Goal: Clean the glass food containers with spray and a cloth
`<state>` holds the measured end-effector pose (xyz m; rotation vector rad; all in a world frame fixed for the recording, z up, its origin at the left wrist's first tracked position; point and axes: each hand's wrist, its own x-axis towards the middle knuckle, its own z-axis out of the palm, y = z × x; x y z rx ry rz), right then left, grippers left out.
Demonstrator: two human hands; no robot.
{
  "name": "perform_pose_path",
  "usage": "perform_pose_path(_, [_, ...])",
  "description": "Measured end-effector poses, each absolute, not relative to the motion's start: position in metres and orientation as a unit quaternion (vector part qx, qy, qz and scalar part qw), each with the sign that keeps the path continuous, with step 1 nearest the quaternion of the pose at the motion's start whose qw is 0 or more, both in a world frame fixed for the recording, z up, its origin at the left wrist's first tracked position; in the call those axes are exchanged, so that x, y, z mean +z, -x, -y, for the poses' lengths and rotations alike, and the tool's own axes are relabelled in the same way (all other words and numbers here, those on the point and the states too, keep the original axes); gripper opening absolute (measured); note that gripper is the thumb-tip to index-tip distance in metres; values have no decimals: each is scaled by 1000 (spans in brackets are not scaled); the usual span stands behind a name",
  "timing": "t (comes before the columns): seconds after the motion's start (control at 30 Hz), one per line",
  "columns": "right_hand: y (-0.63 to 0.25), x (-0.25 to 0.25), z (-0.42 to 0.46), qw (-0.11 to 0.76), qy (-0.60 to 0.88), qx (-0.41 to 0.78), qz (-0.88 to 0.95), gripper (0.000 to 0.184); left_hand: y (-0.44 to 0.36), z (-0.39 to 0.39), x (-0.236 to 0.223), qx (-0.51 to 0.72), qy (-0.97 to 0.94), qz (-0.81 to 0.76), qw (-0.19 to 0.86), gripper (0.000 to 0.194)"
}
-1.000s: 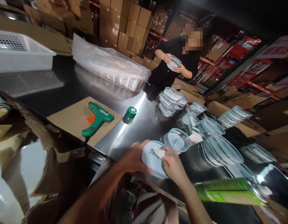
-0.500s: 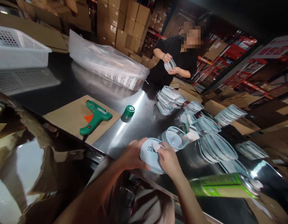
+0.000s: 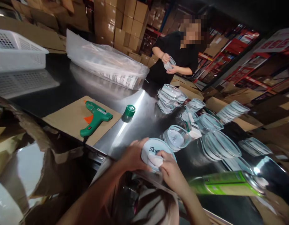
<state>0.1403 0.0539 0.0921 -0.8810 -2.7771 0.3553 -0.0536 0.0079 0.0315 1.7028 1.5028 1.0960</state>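
Observation:
My left hand (image 3: 132,156) grips the left edge of a round pale-blue lid (image 3: 153,149) with dark script lettering, held just above the near edge of the shiny metal table (image 3: 139,122). My right hand (image 3: 170,172) presses a small white pad (image 3: 155,160) against the lid's lower face, fingers pinched on it. A clear glass container (image 3: 177,137) stands right behind the lid. A green bottle (image 3: 225,183) lies on its side to the right of my right arm.
Several clear glass lids and containers (image 3: 220,143) spread over the right of the table. A green glue gun (image 3: 94,117) lies on cardboard (image 3: 71,118), a green cap (image 3: 129,112) beside it. A plastic-wrapped bundle (image 3: 104,64) and white basket (image 3: 17,51) sit farther back. A person (image 3: 177,53) opposite holds a glass piece.
The lid has tilted so its lettering shows. My right hand slid the white pad down from the lid's upper part to its lower face. The person opposite turned their glass piece.

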Motion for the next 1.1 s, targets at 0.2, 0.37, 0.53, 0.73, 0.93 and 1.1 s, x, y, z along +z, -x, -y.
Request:
perform_pose_path(0.2, [-139, 85, -55, 119, 360, 74, 922, 37, 52, -9, 34, 419, -645, -567, 295, 114])
perform_pose_path(0.37, [-140, 81, -36, 129, 320, 59, 937, 36, 51, -8, 32, 417, -640, -570, 303, 116])
perform_pose_path(0.53, [-145, 82, -31, 101, 411, -27, 906, 40, 48, -7, 32, 419, -646, -572, 285, 115])
perform_pose_path(0.73, [-141, 72, -20, 154, 349, -48, 923, 28, 45, -10, 20, 420, -678, -557, 233, 104])
perform_pose_path(0.93, [-145, 81, -34, 82, 433, -58, 896, 43, 38, -12, 12, 425, -685, -554, 207, 93])
perform_pose_path(1.1, [-124, 86, -46, 36, 479, -13, 877, 42, 31, -7, 12, 444, -660, -566, 215, 88])
